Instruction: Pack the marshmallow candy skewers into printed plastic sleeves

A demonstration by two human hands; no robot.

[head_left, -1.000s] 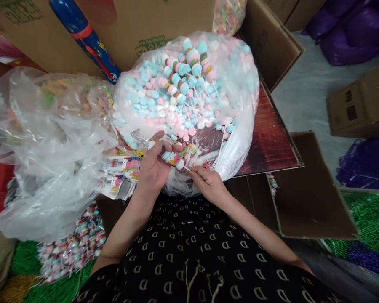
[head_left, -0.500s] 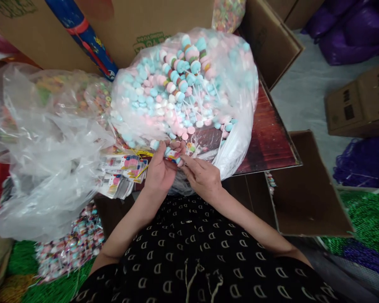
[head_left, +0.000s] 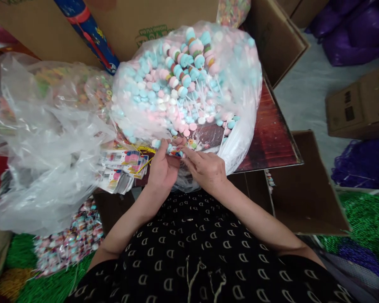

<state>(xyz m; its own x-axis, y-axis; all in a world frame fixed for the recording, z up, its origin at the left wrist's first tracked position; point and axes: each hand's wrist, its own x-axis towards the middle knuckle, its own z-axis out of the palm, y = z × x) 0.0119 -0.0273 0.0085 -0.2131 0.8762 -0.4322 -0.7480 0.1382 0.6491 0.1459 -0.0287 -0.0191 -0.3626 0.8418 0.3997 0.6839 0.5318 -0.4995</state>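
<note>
While in hands [head_left: 164, 169], candy [head_left: 176, 152] near bag [head_left: 239, 145].

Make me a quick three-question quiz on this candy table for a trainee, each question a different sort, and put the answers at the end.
1. True or false: the left hand and the right hand are both at the same wrapped candy.

2. Which of these lies right beside the left hand, on its outer side?
A) a purple sack
B) a stack of printed labels
C) a blue tube

3. Fill in the blank: the shiny strands at the lower right are purple and ____.

Key: 1 true; 2 B; 3 green.
</note>
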